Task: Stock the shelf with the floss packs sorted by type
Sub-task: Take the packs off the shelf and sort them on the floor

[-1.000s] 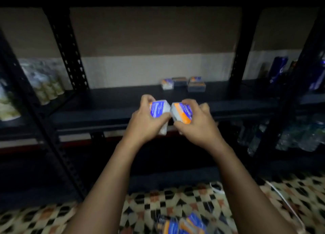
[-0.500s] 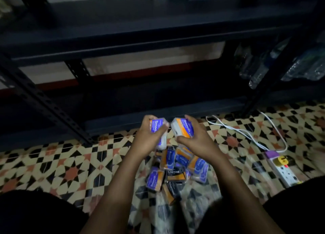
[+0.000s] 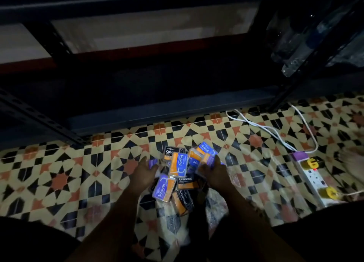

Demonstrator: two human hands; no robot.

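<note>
A pile of floss packs lies on the patterned floor tiles in front of me. Among them are a purple and orange "Smooth" pack point(image 3: 164, 188), an orange "Round" pack point(image 3: 178, 165) and a dark "Charcoal" pack point(image 3: 185, 180). My left hand point(image 3: 142, 175) is down at the pile's left side, fingers closed on a purple floss pack point(image 3: 152, 162). My right hand point(image 3: 213, 174) is at the pile's right side, gripping a purple and orange floss pack point(image 3: 205, 160). Both held packs are blurred. The black shelf point(image 3: 171, 109) stands beyond the pile, its bottom level dark.
A white power strip point(image 3: 313, 181) with yellow plugs lies on the floor to the right, its white cable point(image 3: 275, 136) running toward the shelf post. Clear plastic bottles point(image 3: 295, 45) sit on the shelf bay at the upper right. My dark-clothed knees frame the bottom corners.
The view has tipped from the shelf down to the floor. Both hands, each holding a pack, have dropped from shelf height onto the pile.
</note>
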